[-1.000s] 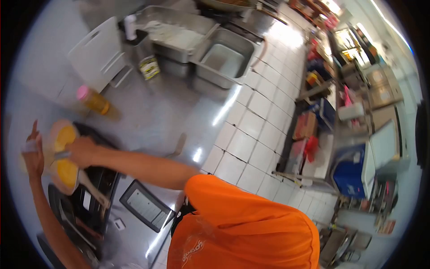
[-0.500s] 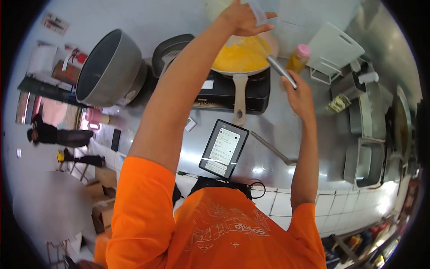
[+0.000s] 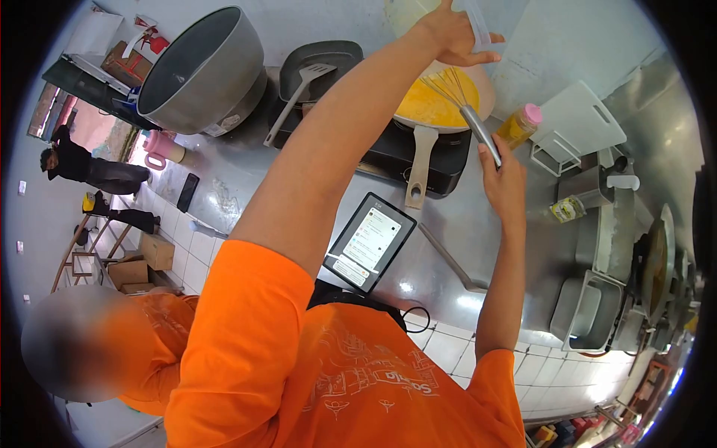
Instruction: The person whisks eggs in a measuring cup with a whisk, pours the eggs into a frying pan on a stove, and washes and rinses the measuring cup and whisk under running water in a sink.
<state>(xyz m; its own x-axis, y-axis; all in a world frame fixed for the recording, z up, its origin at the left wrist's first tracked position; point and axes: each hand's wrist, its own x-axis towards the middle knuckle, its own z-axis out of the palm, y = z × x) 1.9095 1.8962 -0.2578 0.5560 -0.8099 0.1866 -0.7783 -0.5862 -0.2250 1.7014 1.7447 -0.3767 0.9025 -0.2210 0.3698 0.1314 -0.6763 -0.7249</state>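
My left hand (image 3: 454,39) reaches over the far side of the frying pan (image 3: 422,160), its fingers around a translucent plastic container (image 3: 479,24) that is partly cut off by the top edge. My right hand (image 3: 502,168) grips the steel handle of a balloon whisk (image 3: 478,131). The whisk's wires dip into a bright yellow liquid (image 3: 429,103) in the pan. Beneath the pan is a black portable stove (image 3: 441,178). A jar with a pink lid (image 3: 519,125) stands just right of the whisk.
A tablet (image 3: 371,243) and a metal bar (image 3: 450,257) lie on the steel counter. Left of the stove are a square grill pan (image 3: 328,56) with a slotted spatula (image 3: 299,89), and a big grey pot (image 3: 198,75). A cutting board (image 3: 579,119) and metal trays (image 3: 590,313) are rightward. A person in orange (image 3: 160,328) is at left.
The view has turned, so the counter things sit shifted. More of the whisk's wires and of the person in orange shows. Both hands keep their holds above the pan.
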